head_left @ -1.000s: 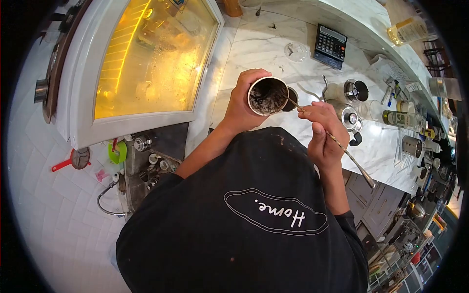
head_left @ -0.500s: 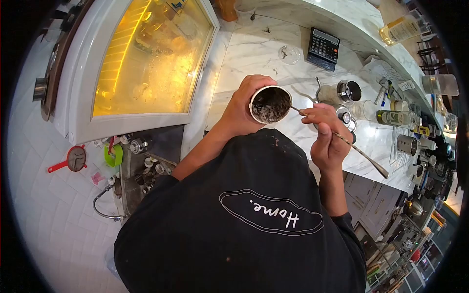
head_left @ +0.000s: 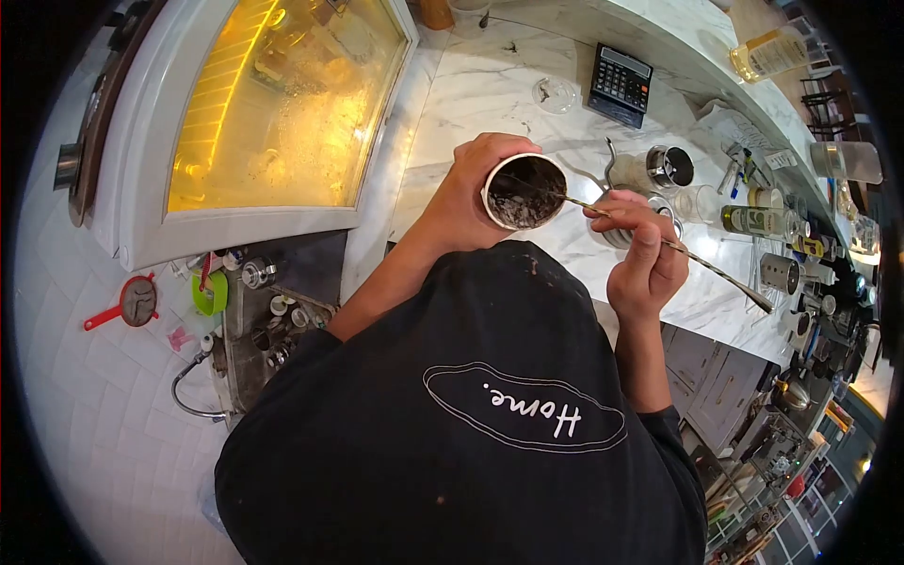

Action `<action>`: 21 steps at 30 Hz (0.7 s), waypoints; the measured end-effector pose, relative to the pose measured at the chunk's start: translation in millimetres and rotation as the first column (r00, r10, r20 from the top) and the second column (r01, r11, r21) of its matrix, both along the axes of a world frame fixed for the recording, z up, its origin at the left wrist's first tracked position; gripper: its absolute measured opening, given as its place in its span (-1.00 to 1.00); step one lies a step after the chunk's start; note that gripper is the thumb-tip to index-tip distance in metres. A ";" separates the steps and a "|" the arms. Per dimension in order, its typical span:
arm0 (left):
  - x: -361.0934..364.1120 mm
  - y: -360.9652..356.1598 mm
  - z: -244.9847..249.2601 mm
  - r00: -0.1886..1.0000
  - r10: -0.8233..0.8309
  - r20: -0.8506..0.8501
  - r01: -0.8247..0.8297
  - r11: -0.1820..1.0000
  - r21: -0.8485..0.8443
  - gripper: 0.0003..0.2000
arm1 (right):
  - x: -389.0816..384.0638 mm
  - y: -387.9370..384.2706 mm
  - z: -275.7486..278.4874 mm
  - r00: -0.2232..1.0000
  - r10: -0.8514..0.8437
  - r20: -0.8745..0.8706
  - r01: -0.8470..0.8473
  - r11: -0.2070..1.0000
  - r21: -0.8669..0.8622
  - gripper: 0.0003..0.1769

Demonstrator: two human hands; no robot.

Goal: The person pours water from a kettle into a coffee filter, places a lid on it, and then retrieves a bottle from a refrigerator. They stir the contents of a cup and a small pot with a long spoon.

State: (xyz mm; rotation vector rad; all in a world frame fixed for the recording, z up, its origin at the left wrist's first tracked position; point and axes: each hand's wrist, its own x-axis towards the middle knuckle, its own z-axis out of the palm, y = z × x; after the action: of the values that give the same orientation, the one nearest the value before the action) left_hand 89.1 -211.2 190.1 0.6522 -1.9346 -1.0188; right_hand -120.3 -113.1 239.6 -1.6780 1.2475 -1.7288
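My left hand (head_left: pixel 474 184) is wrapped round a white-rimmed cup (head_left: pixel 488 202), its mouth tilted toward me. Dark, clumpy stuff with greyish lumps (head_left: pixel 524 204) coats the inside; I cannot make out what it is. My right hand (head_left: pixel 645 250) pinches a long, twisted metal bar spoon (head_left: pixel 711 267). One end of the spoon reaches into the cup, while the other points out to the lower right. Just beyond the right hand, a metal vessel with a curved spout or handle (head_left: pixel 610 162) is partly hidden by the fingers.
A glass-doored lit cabinet (head_left: pixel 282 122) stands at left, above a sink (head_left: pixel 247 344). On the marble counter (head_left: pixel 527 56) lie a calculator (head_left: pixel 620 85) and a clear lid (head_left: pixel 556 95). Jars, a bottle (head_left: pixel 753 220) and tools crowd the right side.
The spoon has gone deeper into the cup at a slightly different angle, its outer end now farther right and higher. My right hand has shifted slightly right. The left hand still holds the cup.
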 end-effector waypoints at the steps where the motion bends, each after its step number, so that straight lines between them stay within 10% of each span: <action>1: -0.8 0.3 2.7 0.999 0.012 0.035 -0.011 1.000 -0.020 -0.25 | -1.4 0.0 2.3 1.000 0.000 0.014 0.000 1.000 -0.009 -0.65; 21: 6.0 1.7 -3.7 0.987 -0.106 -0.119 0.118 0.988 0.097 -0.21 | 7.8 -4.8 14.6 0.994 -0.094 -0.055 0.101 0.983 0.150 -0.52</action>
State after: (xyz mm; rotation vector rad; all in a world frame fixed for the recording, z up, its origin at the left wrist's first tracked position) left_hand 95.2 -209.5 186.4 0.5362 -1.8454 -1.2075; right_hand -112.5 -117.9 254.2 -1.6024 1.4676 -1.6112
